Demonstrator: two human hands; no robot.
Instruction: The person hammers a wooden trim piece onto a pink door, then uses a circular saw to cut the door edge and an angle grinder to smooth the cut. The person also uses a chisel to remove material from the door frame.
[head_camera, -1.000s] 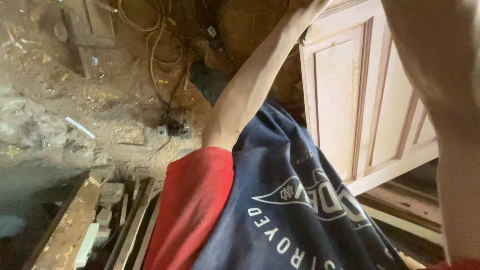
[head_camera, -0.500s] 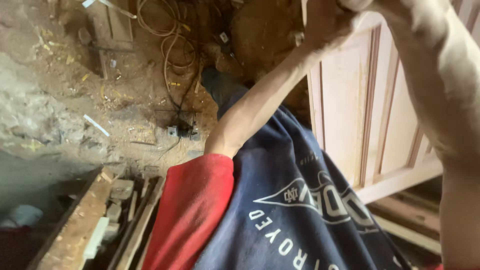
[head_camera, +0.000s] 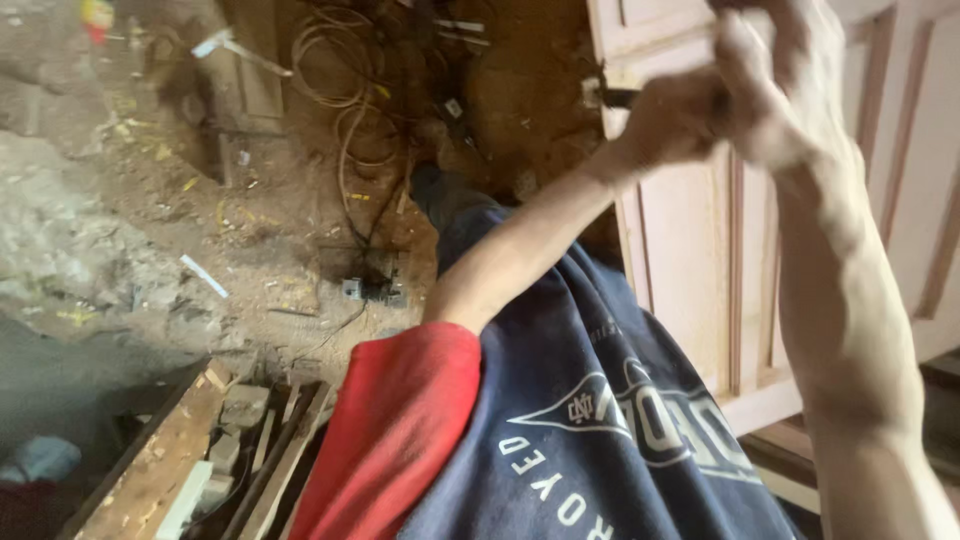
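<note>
My left hand (head_camera: 672, 122) is raised in front of a pale wooden panelled door (head_camera: 690, 290). Its fingers are closed around a small dark tool (head_camera: 618, 97) whose tip pokes out to the left, at the door's edge. Curled against the left hand from the right is my right hand (head_camera: 790, 95), blurred by motion; whether it also grips the tool I cannot tell. Both forearms reach up from my navy shirt with a red sleeve (head_camera: 400, 430).
Dirt floor with rubble at the left. Coiled cables (head_camera: 350, 120) and a small grey metal part (head_camera: 365, 290) lie on the ground. Wooden planks and blocks (head_camera: 190, 450) are stacked at the lower left. A white strip (head_camera: 205, 275) lies on the dirt.
Both hands have come down from the top edge into view and closed together in front of the door. The view has shifted, so the floor items sit lower and further left.
</note>
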